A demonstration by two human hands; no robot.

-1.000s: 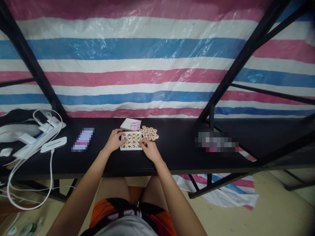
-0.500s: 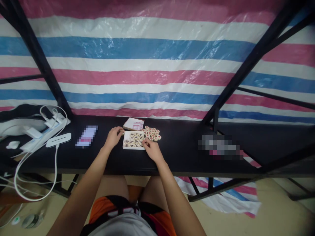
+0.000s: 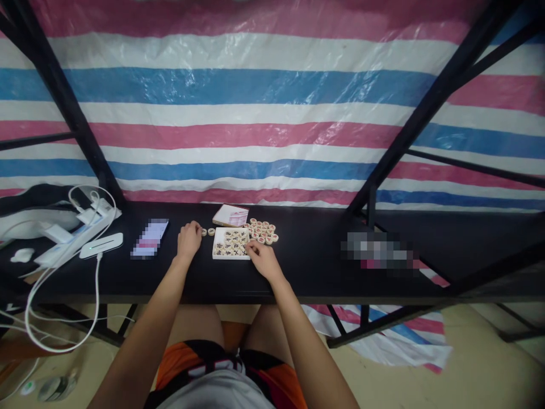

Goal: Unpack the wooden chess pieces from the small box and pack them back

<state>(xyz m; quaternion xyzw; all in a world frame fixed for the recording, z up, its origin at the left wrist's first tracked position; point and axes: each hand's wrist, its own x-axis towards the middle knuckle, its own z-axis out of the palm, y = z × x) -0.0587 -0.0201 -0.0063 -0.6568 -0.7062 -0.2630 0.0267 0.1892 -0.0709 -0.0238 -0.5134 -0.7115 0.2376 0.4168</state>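
A shallow white box [image 3: 218,257] on the black desk holds rows of round Chinese chess pieces [image 3: 233,245] with dark characters. My right hand [image 3: 263,257] rests at its right side, fingers bent over the edge there. Left of the box lie two loose pieces, one Chinese chess piece [image 3: 212,232] beside the box and another piece [image 3: 204,232] close to my left fingertips. My left hand [image 3: 189,238] is on the desk with its fingers drawn together; whatever is under them is hidden. Red-marked pieces [image 3: 263,232] lie in a cluster right of the box.
A box lid [image 3: 230,215] with a pink print lies behind the box. Farther left are a phone [image 3: 150,238], a white cabled device [image 3: 101,245] and a power strip [image 3: 76,233]. A blurred item [image 3: 378,253] lies to the right. Black metal posts [image 3: 91,153] frame the desk against a striped plastic sheet [image 3: 238,133].
My left hand has moved left, away from the box, and two round pieces now show on the desk beside it. My right hand has stayed at the box's right side.
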